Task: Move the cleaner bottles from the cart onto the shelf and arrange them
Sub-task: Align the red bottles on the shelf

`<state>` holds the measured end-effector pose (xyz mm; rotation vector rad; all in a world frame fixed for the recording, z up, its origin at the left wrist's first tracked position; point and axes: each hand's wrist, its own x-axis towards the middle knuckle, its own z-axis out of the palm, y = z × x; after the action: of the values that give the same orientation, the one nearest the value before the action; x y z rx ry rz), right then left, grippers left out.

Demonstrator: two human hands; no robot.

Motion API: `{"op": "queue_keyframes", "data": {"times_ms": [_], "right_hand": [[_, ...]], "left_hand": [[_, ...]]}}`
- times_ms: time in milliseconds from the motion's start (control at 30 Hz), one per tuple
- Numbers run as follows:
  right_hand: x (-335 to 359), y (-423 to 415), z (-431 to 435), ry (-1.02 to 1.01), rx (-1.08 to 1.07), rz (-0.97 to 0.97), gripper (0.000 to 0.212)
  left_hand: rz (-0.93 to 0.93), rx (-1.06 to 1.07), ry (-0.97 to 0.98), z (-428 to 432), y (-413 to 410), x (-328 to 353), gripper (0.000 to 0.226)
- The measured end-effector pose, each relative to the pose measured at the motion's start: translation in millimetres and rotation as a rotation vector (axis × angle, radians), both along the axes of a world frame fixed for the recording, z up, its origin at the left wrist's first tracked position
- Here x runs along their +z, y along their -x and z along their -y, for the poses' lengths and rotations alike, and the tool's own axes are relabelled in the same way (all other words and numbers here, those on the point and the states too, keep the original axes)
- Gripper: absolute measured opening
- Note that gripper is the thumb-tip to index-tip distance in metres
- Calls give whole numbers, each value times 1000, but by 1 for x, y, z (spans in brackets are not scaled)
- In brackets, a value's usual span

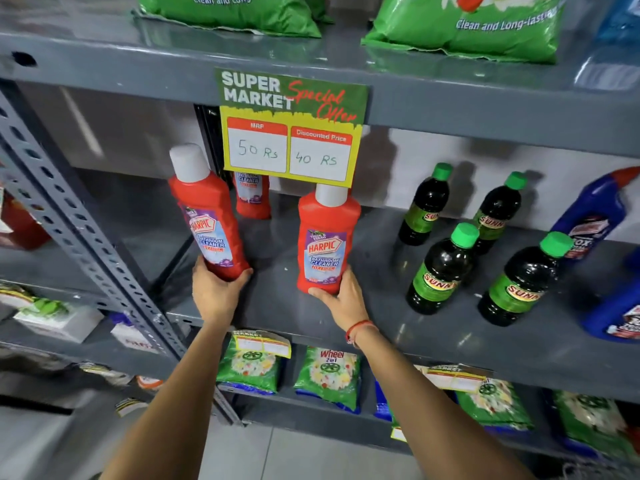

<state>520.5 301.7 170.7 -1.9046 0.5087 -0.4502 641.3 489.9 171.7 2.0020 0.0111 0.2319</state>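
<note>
Two red cleaner bottles with white caps are in my hands over the grey middle shelf [381, 299]. My left hand [216, 292] grips the base of the left bottle [206, 209], which tilts to the left. My right hand [341, 299] holds the bottom of the right bottle [327, 237], which is upright on the shelf. A third red bottle [252, 197] stands further back, partly hidden behind the price sign. The cart is out of view.
A yellow and green price sign [291, 126] hangs from the shelf above. Several dark bottles with green caps [443, 268] and blue bottles [595, 216] stand to the right. Green detergent bags [329, 375] fill the shelf below. A perforated grey upright [86, 237] stands left.
</note>
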Motion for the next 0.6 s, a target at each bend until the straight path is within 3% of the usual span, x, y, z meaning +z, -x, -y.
{"op": "queue_keyframes", "data": {"times_ms": [600], "right_hand": [[13,20,-2,-24,31,-75,72]], "left_hand": [[-68,21,-43,5,18,9,91]]}}
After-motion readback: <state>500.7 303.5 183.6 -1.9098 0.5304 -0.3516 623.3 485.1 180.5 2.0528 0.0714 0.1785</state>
